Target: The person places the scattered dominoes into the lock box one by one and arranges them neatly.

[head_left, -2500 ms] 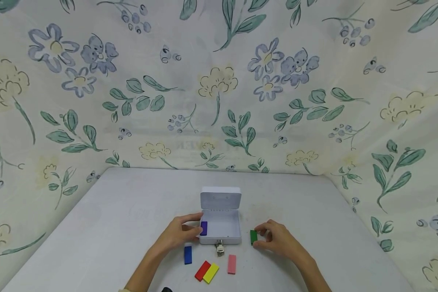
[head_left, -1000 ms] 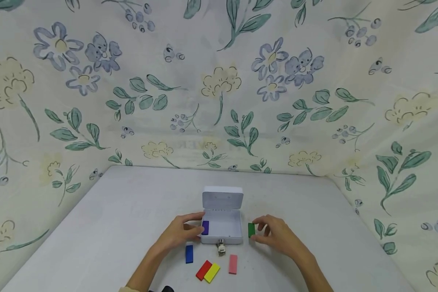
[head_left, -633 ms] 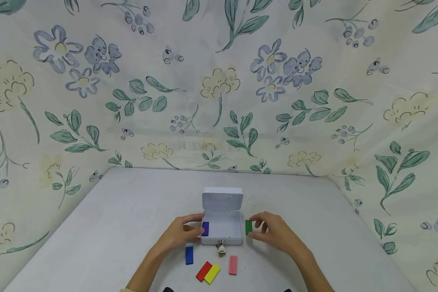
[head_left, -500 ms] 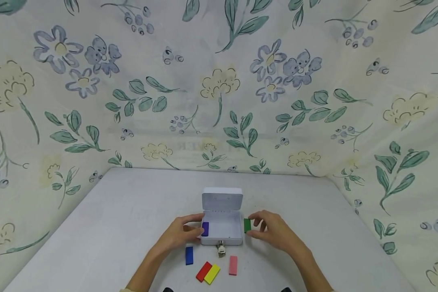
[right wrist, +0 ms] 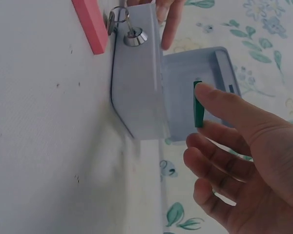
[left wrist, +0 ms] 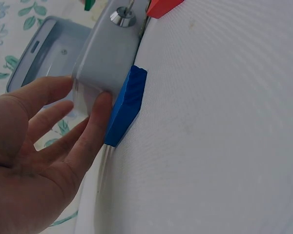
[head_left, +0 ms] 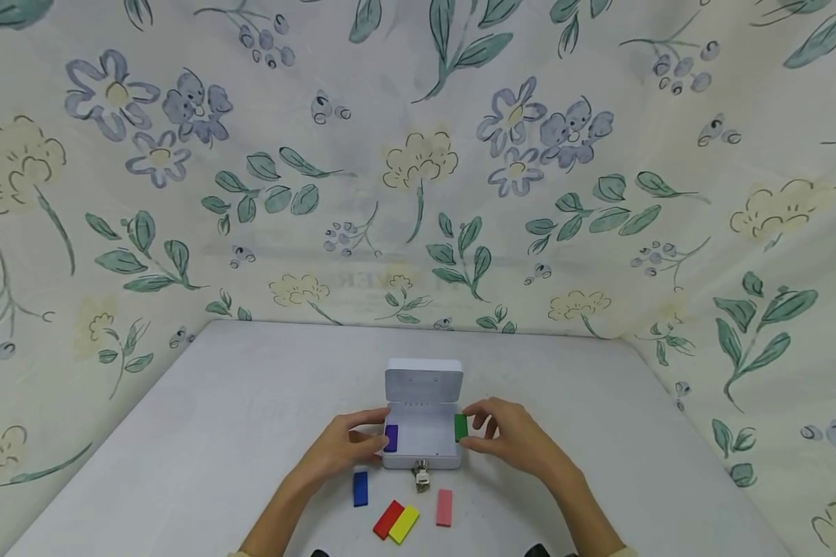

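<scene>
A small white metal cash box (head_left: 425,462) stands with its lid raised, a key ring (head_left: 422,481) hanging from its front lock. My left hand (head_left: 341,445) holds the box by its left side, thumb at the rim. Just inside that wall is a purple block (head_left: 391,438). At the opposite side, my right hand (head_left: 512,437) pinches a green block (head_left: 461,428) between thumb and a finger, above the right rim. The right wrist view shows this green block (right wrist: 198,105) held in the air, the other fingers loosely bent.
A blue block (head_left: 360,489) lies by the box's front left corner. In front are a red block (head_left: 388,520) and a yellow block (head_left: 404,524) side by side, with a pink block (head_left: 444,508) to their right. Floral cloth (head_left: 418,232) surrounds the white table (head_left: 286,371).
My right hand has carried the green block leftward and up from the table to the box's right rim. My left hand stays at the box; the other blocks have not moved.
</scene>
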The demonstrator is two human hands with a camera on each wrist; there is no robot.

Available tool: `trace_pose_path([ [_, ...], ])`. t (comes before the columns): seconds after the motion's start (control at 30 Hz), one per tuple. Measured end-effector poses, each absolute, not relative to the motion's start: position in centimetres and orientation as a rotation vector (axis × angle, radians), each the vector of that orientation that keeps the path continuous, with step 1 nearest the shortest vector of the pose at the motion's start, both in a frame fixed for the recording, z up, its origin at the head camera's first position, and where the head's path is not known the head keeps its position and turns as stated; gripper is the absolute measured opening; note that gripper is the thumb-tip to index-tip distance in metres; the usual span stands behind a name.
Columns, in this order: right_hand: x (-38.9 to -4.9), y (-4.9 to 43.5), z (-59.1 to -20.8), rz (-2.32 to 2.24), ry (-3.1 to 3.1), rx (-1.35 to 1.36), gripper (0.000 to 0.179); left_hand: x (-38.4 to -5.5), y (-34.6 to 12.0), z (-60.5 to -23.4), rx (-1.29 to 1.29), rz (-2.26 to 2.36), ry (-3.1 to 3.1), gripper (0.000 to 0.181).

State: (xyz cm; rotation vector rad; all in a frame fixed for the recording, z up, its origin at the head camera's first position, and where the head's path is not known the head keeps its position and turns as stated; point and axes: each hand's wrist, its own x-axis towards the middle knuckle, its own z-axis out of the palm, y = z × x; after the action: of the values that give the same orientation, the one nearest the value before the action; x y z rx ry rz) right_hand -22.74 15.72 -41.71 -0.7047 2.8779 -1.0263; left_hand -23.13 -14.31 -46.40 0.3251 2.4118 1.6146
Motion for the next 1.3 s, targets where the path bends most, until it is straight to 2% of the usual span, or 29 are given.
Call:
trace_pose_path([
  [0.63, -23.2, 13.7, -41.5, -1.048, 2.831, -0.8, 0.042, -23.0, -14.2, -46.1, 0.322, 1.6, 2.437, 0.053],
  [1.3, -24.4, 11.1, -42.2, -1.013, 2.778, -0.78, 0.042, -23.0, -14.2, -46.1, 0.323, 1.588, 2.427, 0.054],
])
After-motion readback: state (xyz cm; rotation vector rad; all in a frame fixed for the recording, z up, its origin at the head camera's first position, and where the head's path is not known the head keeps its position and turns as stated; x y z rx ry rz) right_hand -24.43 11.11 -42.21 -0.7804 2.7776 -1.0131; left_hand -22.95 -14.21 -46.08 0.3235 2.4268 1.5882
